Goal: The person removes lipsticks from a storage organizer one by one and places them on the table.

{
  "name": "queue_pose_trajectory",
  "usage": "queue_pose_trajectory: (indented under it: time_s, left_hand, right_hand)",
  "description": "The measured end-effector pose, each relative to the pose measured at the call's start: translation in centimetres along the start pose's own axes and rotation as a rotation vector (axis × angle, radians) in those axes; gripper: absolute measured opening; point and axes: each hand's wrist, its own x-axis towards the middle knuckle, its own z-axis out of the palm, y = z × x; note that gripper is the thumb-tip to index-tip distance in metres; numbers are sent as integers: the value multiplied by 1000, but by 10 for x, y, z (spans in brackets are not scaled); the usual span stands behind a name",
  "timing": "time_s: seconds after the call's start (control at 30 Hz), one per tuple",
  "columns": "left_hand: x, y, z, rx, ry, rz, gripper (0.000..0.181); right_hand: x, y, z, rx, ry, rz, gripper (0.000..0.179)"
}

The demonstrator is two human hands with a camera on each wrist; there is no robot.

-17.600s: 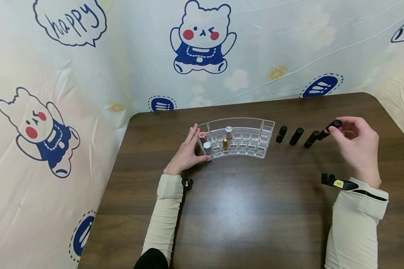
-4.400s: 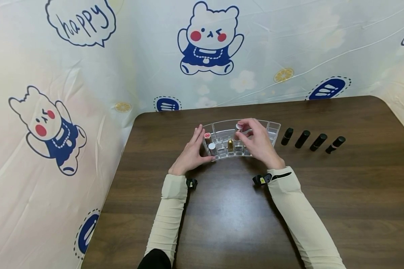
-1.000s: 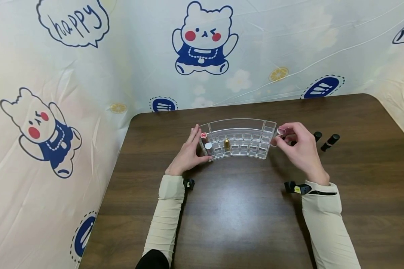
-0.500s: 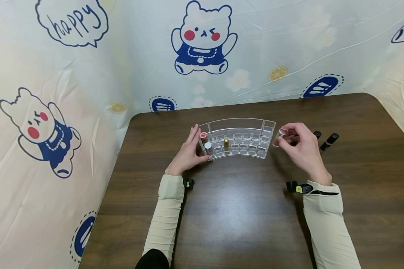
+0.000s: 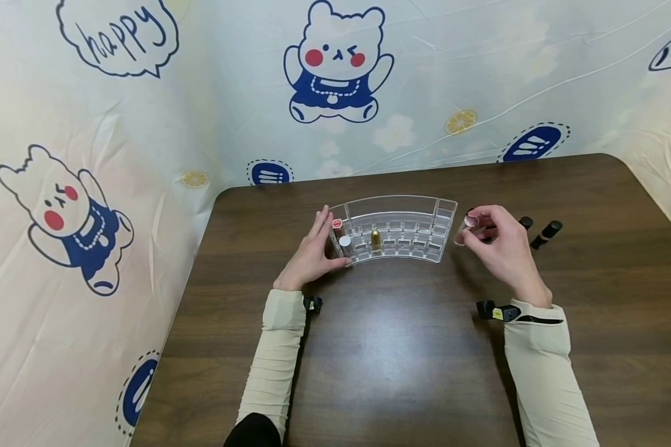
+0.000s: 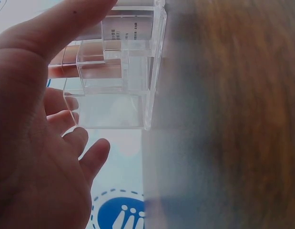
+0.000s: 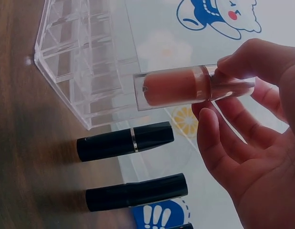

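Note:
My left hand (image 5: 307, 264) grips the left end of a clear stepped lipstick organizer (image 5: 394, 202), thumb at the front corner and fingers along the side. In the left wrist view the thumb (image 6: 66, 24) crosses its face. Three tubes stand in it: a red-topped one (image 5: 337, 225), a white-capped one (image 5: 345, 244) and a gold lipstick (image 5: 376, 239). Right of the organizer, my right hand (image 5: 500, 248) pinches a clear lip gloss tube (image 7: 171, 88) with pinkish contents by its shiny end, above the table. Black lipsticks (image 7: 126, 140) stand close to it.
Beyond the right hand stand two more black lipsticks, one partly hidden (image 5: 525, 222) and one in full view (image 5: 547, 234). The brown table (image 5: 391, 347) ends at a patterned curtain (image 5: 212, 112) behind and to the left.
Some seconds ago the right hand had the lip gloss over the organizer's back row; now the tube is out, to the right of it. In the last second both hands barely moved.

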Motion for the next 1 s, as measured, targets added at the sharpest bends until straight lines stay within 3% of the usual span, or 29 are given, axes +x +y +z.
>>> queue_pose_trajectory:
  time_s: [1.0]
  left_hand:
    - [1, 0, 0, 3, -7, -1, 110]
  right_hand:
    - [-1, 13, 3, -60, -135, 78, 33]
